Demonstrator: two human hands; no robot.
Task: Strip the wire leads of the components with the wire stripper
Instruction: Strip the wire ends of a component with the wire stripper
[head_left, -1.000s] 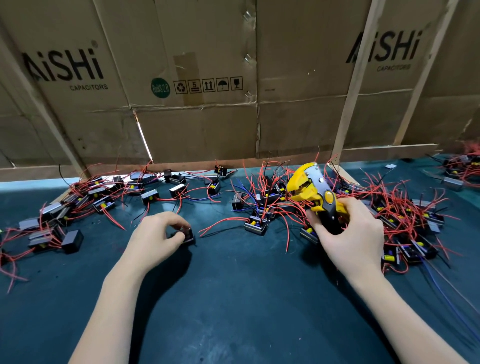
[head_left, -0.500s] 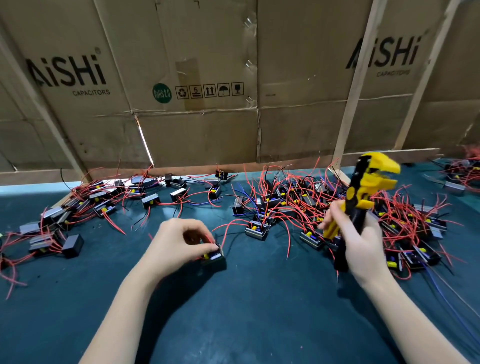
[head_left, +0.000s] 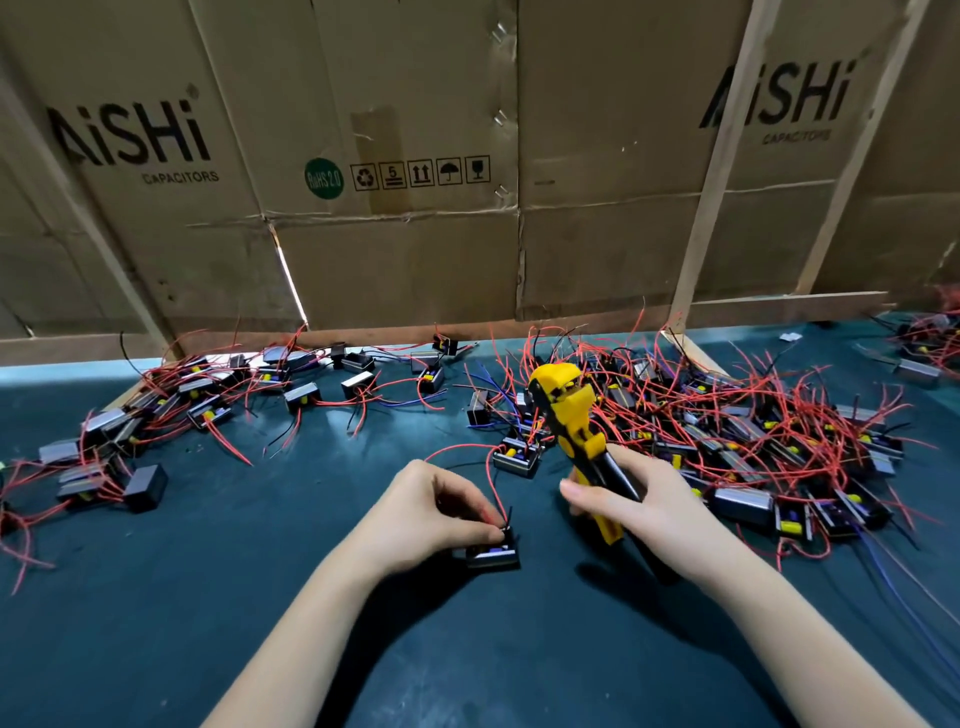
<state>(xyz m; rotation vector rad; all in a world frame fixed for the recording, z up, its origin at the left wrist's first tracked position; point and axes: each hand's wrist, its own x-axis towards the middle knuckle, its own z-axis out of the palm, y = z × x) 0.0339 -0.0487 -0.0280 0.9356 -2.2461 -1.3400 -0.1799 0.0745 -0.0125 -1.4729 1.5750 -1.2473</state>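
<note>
flattened cardboard boxes (head_left: 395, 249) printed "aishi capacitors" stand as a wall behind a dark teal desk (head_left: 260, 597), with pale wooden slats (head_left: 711, 171) leaning against them.

from the head view, the left hand (head_left: 426, 512) is curled over a small black component (head_left: 492, 555) resting on the desk near the middle, its fingertips pinching at the component's top edge where a red wire (head_left: 488, 467) and a short black lead rise from it. the red wire loops up and away toward the back. the right hand (head_left: 649, 512) grips the handles of a yellow and black wire stripper (head_left: 569, 410), fingers wrapped round them and the thumb stretched out to the left; the tool stands tilted, its head pointing up and away, above the desk and just right of the left hand. the stripper's head is apart from the held component's wires.

a dense pile of components (head_left: 753, 431) tangled in red wires lies just behind and to the right of the right hand. a looser scatter of components (head_left: 208, 405) spreads across the left side of the desk, well apart from the hands.
</note>
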